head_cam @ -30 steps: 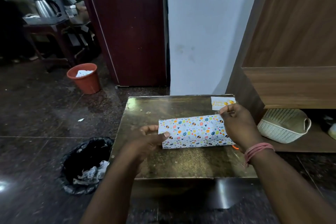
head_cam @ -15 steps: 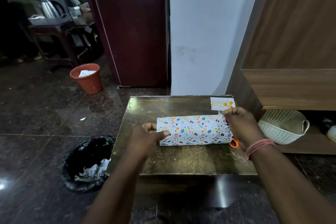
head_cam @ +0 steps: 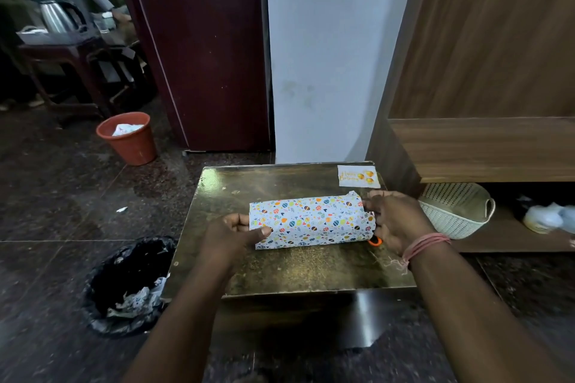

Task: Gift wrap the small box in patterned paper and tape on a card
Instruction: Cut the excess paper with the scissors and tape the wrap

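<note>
While the bench (head_cam: pixel 311 270) takes up the middle of the view, the small box is hidden inside the patterned paper (head_cam: pixel 308 221), which lies across the bench's middle as a long tube, its far side near the card. The step in hand looks like closing the 2 open ends: the paper is already round the box, but both ends appear unfolded, and the right end stands ragged and raised. The left hand (head_cam: pixel 231 235) grips the tube's left end, thumb on top and fingers curled behind. The right hand (head_cam: pixel 393 218) is curled at the right end and seems to pinch the loose paper there, though exactly what the fingers hold is hard to tell. The next move probably calls for pressing 1 end flat against the box, creasing the side flaps inward, and taping it; no tape is visible.

Bare bench lies in front of the parcel and behind it, so there is room to turn it. On the right the bench edge is close, beside a wooden shelf holding a white basket (head_cam: pixel 457 211). An orange tool (head_cam: pixel 375 241), partly hidden, lies just under the right hand. The card (head_cam: pixel 357 176) waits flat at the far right corner, apart from the paper.
</note>
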